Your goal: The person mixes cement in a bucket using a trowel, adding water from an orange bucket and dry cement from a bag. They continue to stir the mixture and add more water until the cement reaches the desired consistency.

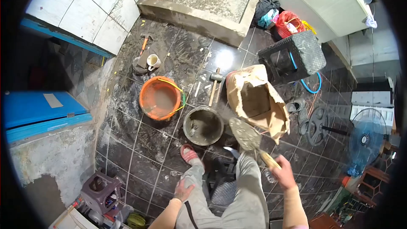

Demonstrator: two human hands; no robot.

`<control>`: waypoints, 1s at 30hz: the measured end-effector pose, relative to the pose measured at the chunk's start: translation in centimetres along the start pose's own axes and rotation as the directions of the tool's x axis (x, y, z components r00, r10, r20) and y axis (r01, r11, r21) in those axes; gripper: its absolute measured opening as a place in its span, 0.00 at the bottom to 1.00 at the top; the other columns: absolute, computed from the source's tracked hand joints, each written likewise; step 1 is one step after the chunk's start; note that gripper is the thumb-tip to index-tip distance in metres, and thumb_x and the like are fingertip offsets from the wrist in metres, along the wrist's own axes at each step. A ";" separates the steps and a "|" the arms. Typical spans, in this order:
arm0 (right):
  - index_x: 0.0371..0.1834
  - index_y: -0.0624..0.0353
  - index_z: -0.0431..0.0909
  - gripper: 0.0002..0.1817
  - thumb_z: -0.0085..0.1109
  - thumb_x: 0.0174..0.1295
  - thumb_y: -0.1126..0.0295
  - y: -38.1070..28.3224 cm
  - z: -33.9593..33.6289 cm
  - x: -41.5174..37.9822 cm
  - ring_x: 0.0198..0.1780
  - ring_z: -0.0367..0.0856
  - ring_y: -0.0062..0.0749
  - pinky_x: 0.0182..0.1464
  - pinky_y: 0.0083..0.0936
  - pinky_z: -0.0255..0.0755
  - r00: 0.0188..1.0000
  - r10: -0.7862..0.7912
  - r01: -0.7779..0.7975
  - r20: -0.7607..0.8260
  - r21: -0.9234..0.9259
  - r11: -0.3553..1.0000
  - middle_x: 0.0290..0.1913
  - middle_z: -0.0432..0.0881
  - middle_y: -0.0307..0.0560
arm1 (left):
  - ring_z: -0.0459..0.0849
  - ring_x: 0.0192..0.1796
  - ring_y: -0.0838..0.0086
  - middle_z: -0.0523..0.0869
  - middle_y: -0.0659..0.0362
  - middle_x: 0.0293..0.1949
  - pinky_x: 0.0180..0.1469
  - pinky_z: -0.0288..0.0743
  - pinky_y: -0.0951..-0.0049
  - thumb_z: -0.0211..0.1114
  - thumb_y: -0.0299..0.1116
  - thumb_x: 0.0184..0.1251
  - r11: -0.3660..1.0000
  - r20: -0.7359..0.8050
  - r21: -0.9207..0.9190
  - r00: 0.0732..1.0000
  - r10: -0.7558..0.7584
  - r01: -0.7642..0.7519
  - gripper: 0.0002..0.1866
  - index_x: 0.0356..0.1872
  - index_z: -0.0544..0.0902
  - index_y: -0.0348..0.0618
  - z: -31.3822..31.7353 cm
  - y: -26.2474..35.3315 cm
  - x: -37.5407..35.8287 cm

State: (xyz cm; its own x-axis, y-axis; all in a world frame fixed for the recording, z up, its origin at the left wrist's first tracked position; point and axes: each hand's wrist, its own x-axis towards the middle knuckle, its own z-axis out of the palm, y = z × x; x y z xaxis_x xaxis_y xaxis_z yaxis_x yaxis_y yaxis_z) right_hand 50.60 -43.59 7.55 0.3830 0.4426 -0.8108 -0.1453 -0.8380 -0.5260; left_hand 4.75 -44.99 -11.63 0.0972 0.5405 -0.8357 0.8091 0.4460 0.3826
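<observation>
My right hand is closed around the wooden handle of a trowel, whose broad blade is coated with grey mortar. The blade points up and left, between a grey bucket and an opened paper sack of grey powder. Wet-looking grey mix sits inside the bucket, smeared up its wall. Fingers lying on the trouser leg, my left hand rests near my knee and holds nothing. An orange bucket with cloudy liquid stands to the left of the grey one.
A hammer lies beyond the grey bucket, and a cup stands farther left. Past the sack is a dark plastic stool on its side. A low cement curb crosses the back. A fan stands at right.
</observation>
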 end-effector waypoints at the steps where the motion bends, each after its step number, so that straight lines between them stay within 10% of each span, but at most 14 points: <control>1: 0.28 0.58 0.68 0.11 0.64 0.51 0.74 -0.5 -2.4 -0.4 0.30 0.67 0.14 0.31 0.17 0.64 0.996 -0.074 0.073 -0.046 -0.021 0.997 0.28 0.71 0.34 | 0.68 0.69 0.47 0.69 0.38 0.67 0.71 0.63 0.58 0.70 0.59 0.54 0.999 0.000 0.012 0.999 -0.038 0.038 0.47 0.69 0.67 0.37 0.5 1.8 -0.3; 3: 0.28 0.57 0.67 0.11 0.63 0.52 0.74 -2.8 -6.0 -0.6 0.30 0.67 0.15 0.31 0.18 0.64 0.973 -0.197 0.194 -0.124 -0.036 0.980 0.26 0.70 0.34 | 0.68 0.69 0.46 0.70 0.38 0.64 0.71 0.62 0.58 0.72 0.59 0.51 0.979 -0.048 0.174 0.993 -0.104 0.111 0.49 0.68 0.66 0.36 3.1 3.7 -0.7; 5: 0.33 0.63 0.69 0.12 0.62 0.53 0.70 -3.3 -7.1 3.9 0.28 0.75 0.28 0.33 0.28 0.69 0.880 -0.456 0.354 -0.132 -0.459 0.815 0.26 0.74 0.47 | 0.69 0.68 0.46 0.71 0.38 0.63 0.70 0.64 0.58 0.72 0.58 0.50 0.976 -0.108 0.186 0.990 -0.093 0.112 0.48 0.67 0.67 0.35 5.3 4.2 -1.5; 7: 0.44 0.62 0.75 0.19 0.64 0.52 0.64 -5.0 -5.4 9.6 0.44 0.82 0.61 0.45 0.43 0.75 0.873 -0.457 0.311 -0.168 -0.530 0.789 0.41 0.83 0.65 | 0.70 0.67 0.46 0.72 0.37 0.62 0.69 0.66 0.57 0.73 0.56 0.50 0.971 -0.154 0.198 0.982 -0.106 0.135 0.47 0.66 0.68 0.34 6.3 5.8 -2.1; 10: 0.50 0.65 0.70 0.26 0.65 0.53 0.61 -5.3 -2.2 20.2 0.51 0.78 0.71 0.54 0.50 0.73 0.950 -0.275 0.099 -0.148 -0.694 0.713 0.45 0.80 0.76 | 0.71 0.65 0.45 0.72 0.37 0.62 0.67 0.68 0.57 0.73 0.53 0.50 0.959 -0.193 0.202 0.968 -0.161 0.200 0.46 0.66 0.68 0.34 8.2 6.7 -2.9; 14: 0.59 0.65 0.74 0.30 0.53 0.60 0.52 -4.9 0.8 30.2 0.63 0.77 0.54 0.67 0.59 0.61 1.000 -0.015 -0.010 -0.023 -0.806 0.592 0.61 0.79 0.61 | 0.72 0.65 0.45 0.72 0.37 0.61 0.67 0.68 0.56 0.70 0.51 0.53 0.939 -0.224 0.244 0.956 -0.190 0.244 0.43 0.66 0.67 0.33 10.1 7.4 -3.2; 20: 0.61 0.61 0.76 0.27 0.55 0.61 0.57 1.4 2.5 39.5 0.65 0.75 0.55 0.66 0.41 0.69 0.989 0.105 0.046 0.101 -0.899 0.435 0.65 0.74 0.62 | 0.71 0.66 0.44 0.71 0.36 0.62 0.67 0.68 0.55 0.67 0.51 0.55 0.900 -0.188 0.261 0.933 -0.307 0.348 0.44 0.68 0.64 0.34 10.5 9.3 -3.3; 25: 0.55 0.61 0.80 0.27 0.51 0.63 0.51 15.7 2.6 51.5 0.62 0.76 0.55 0.65 0.43 0.68 0.967 -0.156 0.233 0.200 -0.944 0.234 0.58 0.80 0.61 | 0.74 0.62 0.43 0.73 0.37 0.59 0.66 0.69 0.55 0.67 0.50 0.54 0.911 -0.178 0.223 0.933 -0.312 0.348 0.41 0.66 0.67 0.34 9.9 10.1 -3.6; 30: 0.59 0.65 0.77 0.32 0.48 0.65 0.48 12.6 4.2 48.8 0.69 0.68 0.58 0.69 0.42 0.63 0.967 -0.032 0.221 0.251 -0.776 0.591 0.64 0.74 0.68 | 0.77 0.57 0.45 0.77 0.38 0.52 0.60 0.72 0.56 0.69 0.52 0.53 0.944 -0.317 0.235 0.936 -0.149 0.230 0.40 0.62 0.72 0.33 10.6 6.9 -2.9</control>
State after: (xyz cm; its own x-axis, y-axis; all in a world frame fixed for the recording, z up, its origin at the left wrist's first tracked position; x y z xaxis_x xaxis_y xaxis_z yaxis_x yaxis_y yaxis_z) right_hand 63.65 -31.18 -39.68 0.1460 0.5353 -0.8319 0.7062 -0.6453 -0.2913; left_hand 16.20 -51.05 -10.75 -0.2138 0.6659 -0.7147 0.9226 0.3781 0.0762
